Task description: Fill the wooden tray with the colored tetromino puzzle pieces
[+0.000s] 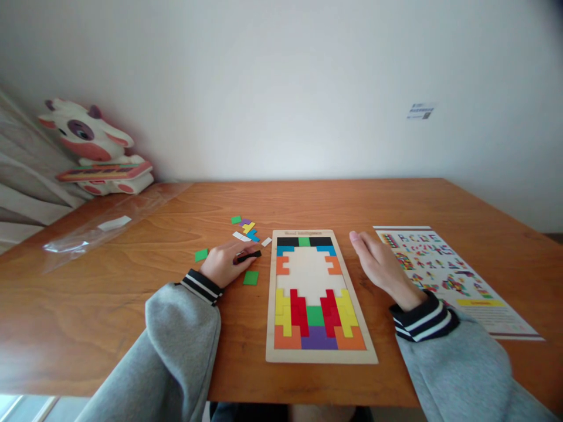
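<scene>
My left hand (224,262) is closed on a black puzzle piece (248,257), left of the board. Under and near it lie green square pieces (250,278), with purple, yellow (248,227), blue (253,235) and white pieces (266,241) grouped just beyond. The wooden puzzle board (271,353) is partly filled with coloured pieces; its middle shows bare wood. Pieces in it include black (288,241), red (299,313), green (315,316) and purple (319,338). My right hand (380,265) hovers by the board's right edge, fingers loosely closed together, nothing visible in them.
A printed pattern sheet (484,293) lies on the right, partly under my right forearm. At the far left are a clear plastic bag (88,237) and a cow-shaped toy keyboard (101,152). The wooden table (132,351) meets a white wall behind.
</scene>
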Demonstrator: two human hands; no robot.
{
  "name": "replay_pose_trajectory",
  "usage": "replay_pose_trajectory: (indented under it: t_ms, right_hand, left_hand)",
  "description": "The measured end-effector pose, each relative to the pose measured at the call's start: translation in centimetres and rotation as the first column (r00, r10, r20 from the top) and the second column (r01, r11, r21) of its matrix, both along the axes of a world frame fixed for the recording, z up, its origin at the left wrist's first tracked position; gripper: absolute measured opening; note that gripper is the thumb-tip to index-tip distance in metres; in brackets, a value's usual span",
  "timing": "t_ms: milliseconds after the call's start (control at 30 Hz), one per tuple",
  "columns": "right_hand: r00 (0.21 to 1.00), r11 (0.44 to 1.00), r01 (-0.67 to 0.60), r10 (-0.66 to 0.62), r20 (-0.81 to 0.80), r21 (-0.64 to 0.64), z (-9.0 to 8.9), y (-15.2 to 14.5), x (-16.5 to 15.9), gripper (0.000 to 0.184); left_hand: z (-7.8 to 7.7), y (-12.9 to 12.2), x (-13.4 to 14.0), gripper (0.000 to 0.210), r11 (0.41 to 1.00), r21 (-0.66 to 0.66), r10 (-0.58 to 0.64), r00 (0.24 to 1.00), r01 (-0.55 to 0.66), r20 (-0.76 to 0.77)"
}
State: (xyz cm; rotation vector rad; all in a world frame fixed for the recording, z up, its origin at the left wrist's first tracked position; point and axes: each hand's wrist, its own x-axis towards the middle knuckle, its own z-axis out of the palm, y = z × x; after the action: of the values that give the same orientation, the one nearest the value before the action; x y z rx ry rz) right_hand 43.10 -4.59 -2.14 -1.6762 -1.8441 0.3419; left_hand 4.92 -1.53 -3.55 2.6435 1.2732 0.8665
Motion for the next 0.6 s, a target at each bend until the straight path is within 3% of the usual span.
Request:
replay_pose_trajectory:
  t_ms: [200,367,500,600]
  right_hand:
    - [1.0,1.0,-0.011,0.011,0.012,0.001,0.0,0.0,-0.2,0.05]
    - [0.999,1.0,-0.004,0.003,0.039,0.017,0.6,-0.2,-0.9,0.05]
    - [0.997,1.0,0.001,-0.002,0.078,0.016,0.8,-0.3,-1.1,0.05]
    - [0.994,0.999,-0.033,0.029,0.106,0.033,0.7,-0.4,-1.1,0.048]
  left_hand:
    - [1.0,-0.6,1.9,0.027,0.997,-0.075,-0.007,0.987,0.02,0.163]
    - [2.1,-1.1,7.2,0.033,0.957,-0.21,-0.101,0.909,0.2,0.405]
    - [1.8,-0.5,11.2,0.027,0.917,-0.26,-0.194,0.908,0.302,0.37]
    - [1.5,0.2,11.8,0.023,0.952,-0.103,-0.256,0.935,0.288,0.247]
